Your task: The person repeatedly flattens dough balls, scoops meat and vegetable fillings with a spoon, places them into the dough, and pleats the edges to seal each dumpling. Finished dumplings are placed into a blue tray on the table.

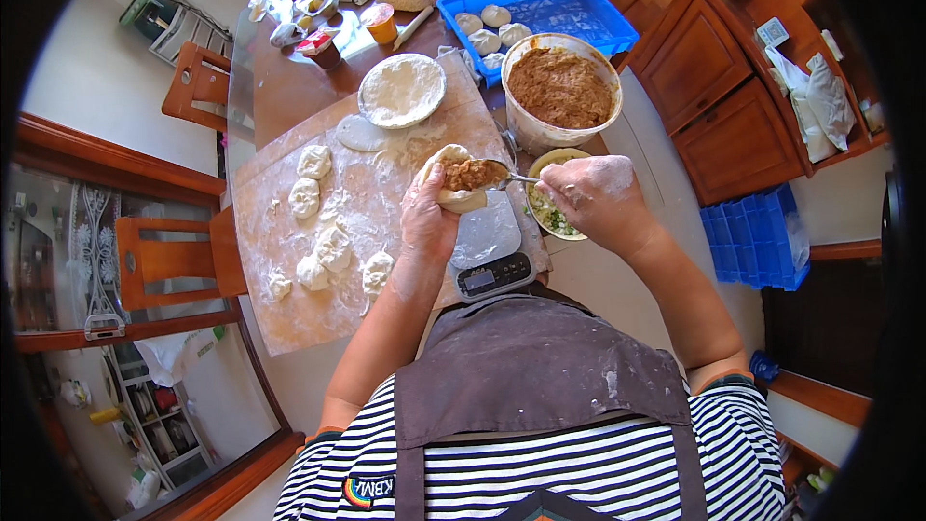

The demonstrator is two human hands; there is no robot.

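Observation:
My left hand (428, 221) cups a round dough wrapper (463, 201) above a kitchen scale (488, 235). Brown filling (466, 175) lies in the wrapper, with the bowl of a metal spoon (499, 172) against it. The spoon's handle is in my right hand (597, 192), over a bowl of chopped greens (553, 211). Behind that bowl stands a white tub of brown filling (561, 90). Several dough pieces (304, 198) lie on the floured board (271, 311) to the left. A bowl of flour (402, 90) rests at the board's back edge.
A blue plastic crate (571, 11) with several filled buns (515, 34) stands at the back right. Cups (380, 23), plastic bags and a rolling pin (414, 29) lie at the back of the table. Wooden chairs (173, 260) stand left. Stacked blue crates (756, 235) are at right.

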